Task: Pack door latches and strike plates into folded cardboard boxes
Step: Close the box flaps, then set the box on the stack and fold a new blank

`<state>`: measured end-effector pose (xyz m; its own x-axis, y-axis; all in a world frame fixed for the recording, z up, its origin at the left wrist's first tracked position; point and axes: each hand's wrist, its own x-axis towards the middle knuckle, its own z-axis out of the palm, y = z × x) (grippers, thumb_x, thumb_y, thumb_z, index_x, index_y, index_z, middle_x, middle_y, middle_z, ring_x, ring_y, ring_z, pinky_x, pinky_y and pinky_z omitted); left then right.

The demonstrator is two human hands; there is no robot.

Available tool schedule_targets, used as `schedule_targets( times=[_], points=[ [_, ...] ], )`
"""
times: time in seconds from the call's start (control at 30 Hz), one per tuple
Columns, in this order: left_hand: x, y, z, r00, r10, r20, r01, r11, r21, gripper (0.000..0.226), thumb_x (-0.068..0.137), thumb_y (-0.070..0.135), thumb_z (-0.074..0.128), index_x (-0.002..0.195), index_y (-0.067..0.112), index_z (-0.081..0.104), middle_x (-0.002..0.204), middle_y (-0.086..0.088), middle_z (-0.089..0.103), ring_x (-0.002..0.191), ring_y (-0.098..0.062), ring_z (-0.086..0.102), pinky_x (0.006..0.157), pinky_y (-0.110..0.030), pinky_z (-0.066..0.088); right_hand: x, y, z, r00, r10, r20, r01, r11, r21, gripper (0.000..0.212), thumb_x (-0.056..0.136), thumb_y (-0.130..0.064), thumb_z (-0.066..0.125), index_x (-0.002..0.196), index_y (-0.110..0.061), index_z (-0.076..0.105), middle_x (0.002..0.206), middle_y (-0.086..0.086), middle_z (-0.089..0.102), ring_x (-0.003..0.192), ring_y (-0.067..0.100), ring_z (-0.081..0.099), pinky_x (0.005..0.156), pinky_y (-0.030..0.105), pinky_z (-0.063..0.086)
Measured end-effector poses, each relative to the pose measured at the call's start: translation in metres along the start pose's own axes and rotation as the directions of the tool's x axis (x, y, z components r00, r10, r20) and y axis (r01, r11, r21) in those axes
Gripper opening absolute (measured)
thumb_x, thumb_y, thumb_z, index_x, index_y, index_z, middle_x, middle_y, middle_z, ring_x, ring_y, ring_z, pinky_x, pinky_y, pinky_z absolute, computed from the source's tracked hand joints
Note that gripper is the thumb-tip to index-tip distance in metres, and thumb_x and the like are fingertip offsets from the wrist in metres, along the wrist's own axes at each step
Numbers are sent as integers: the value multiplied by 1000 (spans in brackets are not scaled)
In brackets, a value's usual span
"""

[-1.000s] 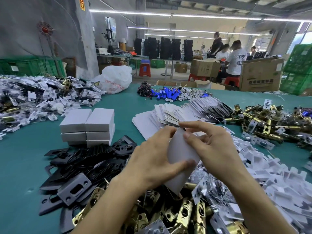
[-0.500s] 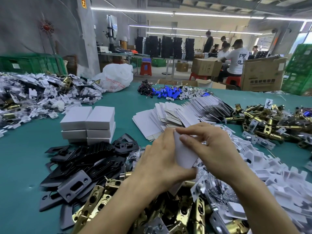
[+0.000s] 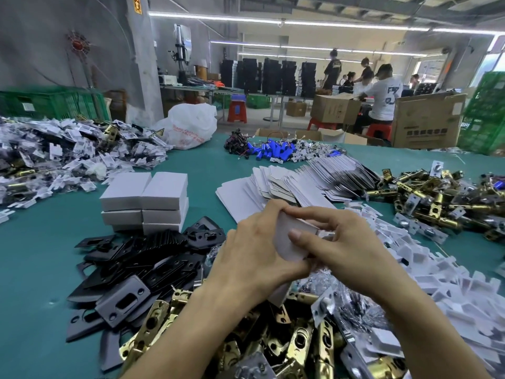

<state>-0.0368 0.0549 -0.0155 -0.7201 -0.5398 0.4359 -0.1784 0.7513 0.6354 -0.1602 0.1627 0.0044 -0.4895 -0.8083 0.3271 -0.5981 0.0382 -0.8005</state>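
Both hands hold one white cardboard box blank [image 3: 287, 242] above the table's middle. My left hand [image 3: 254, 253] grips its left side, fingers curled over the top edge. My right hand [image 3: 338, 242] pinches its right end, thumb on the front face. Under my forearms lies a heap of brass door latches [image 3: 295, 343]. Black strike plates [image 3: 142, 266] are piled to the left. A fanned stack of flat white box blanks [image 3: 300, 181] lies just beyond my hands. Several closed white boxes [image 3: 144, 201] stand stacked at left centre.
The green table [image 3: 41, 255] also holds white card inserts [image 3: 437, 269] at right, more brass latches [image 3: 437, 198] at far right, bagged parts [image 3: 68, 157] at far left, blue cylinders [image 3: 273, 153] and a white plastic bag [image 3: 191, 127] at the back. People work at cartons [image 3: 426, 121] behind.
The blank has gone from hanging long and flat to being pressed shorter between my hands. Both hands have drawn closer together and risen slightly.
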Motion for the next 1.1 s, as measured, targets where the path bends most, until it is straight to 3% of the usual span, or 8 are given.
schedule_targets(
  times=[0.13, 0.2, 0.3, 0.47, 0.67, 0.8, 0.97, 1.1],
  points=[
    [6, 0, -15, 992, -122, 19, 124, 987, -101, 104, 52, 86, 71, 140, 48, 29, 102, 16, 64, 91, -7, 67, 75, -27, 56, 0, -4, -7, 988, 26, -152, 16, 964, 266, 16, 86, -12, 74, 96, -25, 73, 85, 3, 75, 62, 21, 72, 53, 33, 57],
    [11, -3, -31, 956, -249, 158, 282, 929, -240, 86, 61, 77, 70, 133, 37, 44, 89, 12, 68, 76, -10, 71, 62, -25, 55, 0, -6, -12, 972, 96, -216, 8, 900, 436, 11, 87, -12, 70, 96, -16, 68, 82, 7, 75, 59, 23, 71, 51, 29, 56],
    [14, -8, -46, 871, -306, 384, 456, 797, -397, 44, 86, 56, 63, 103, 15, 61, 71, -2, 71, 50, -23, 69, 40, -24, 49, 1, -8, -13, 957, 171, -237, -15, 839, 543, 16, 85, -17, 68, 101, -16, 66, 83, 7, 75, 61, 21, 71, 54, 28, 57],
    [20, -24, -49, 836, -473, 279, 537, 599, -594, 47, 97, 51, 54, 87, 5, 62, 50, 0, 57, 38, -12, 55, 34, -18, 41, 2, -5, 0, 963, 247, -108, -168, 864, 475, 40, 93, -27, 64, 131, -35, 54, 112, -2, 65, 82, 21, 75, 67, 30, 61],
    [44, -72, -68, 612, -791, 18, 369, 265, -891, 43, 98, 49, 57, 87, 8, 58, 43, 1, 56, 34, -7, 52, 34, -18, 44, 0, -6, 9, 979, 199, 30, -199, 929, 312, 26, 93, -28, 66, 118, -34, 63, 108, -7, 67, 83, 10, 72, 70, 28, 60],
    [56, -101, -89, 488, -868, -93, 282, 258, -924, 43, 98, 47, 58, 77, 10, 52, 44, -1, 52, 29, -7, 46, 32, -15, 41, -3, -10, 14, 979, 168, 118, -194, 947, 257, 21, 93, -28, 65, 112, -37, 65, 106, -8, 68, 84, 11, 71, 71, 28, 60],
    [65, -121, -113, 409, -907, -96, 253, 214, -944, 36, 93, 42, 68, 76, 16, 49, 34, 5, 45, 27, -4, 38, 32, -11, 35, -4, -8, 14, 979, 162, 122, -188, 948, 255, 20, 91, -27, 66, 109, -37, 67, 99, -7, 69, 83, 13, 72, 75, 34, 61],
    [64, -134, -115, 349, -935, -59, 205, 138, -969, 32, 92, 36, 71, 78, 17, 50, 58, 3, 46, 31, -5, 37, 33, -11, 36, -4, -7, 14, 979, 158, 127, -185, 952, 245, 19, 91, -29, 66, 107, -39, 67, 97, -8, 70, 82, 12, 72, 75, 31, 60]
  ],
)
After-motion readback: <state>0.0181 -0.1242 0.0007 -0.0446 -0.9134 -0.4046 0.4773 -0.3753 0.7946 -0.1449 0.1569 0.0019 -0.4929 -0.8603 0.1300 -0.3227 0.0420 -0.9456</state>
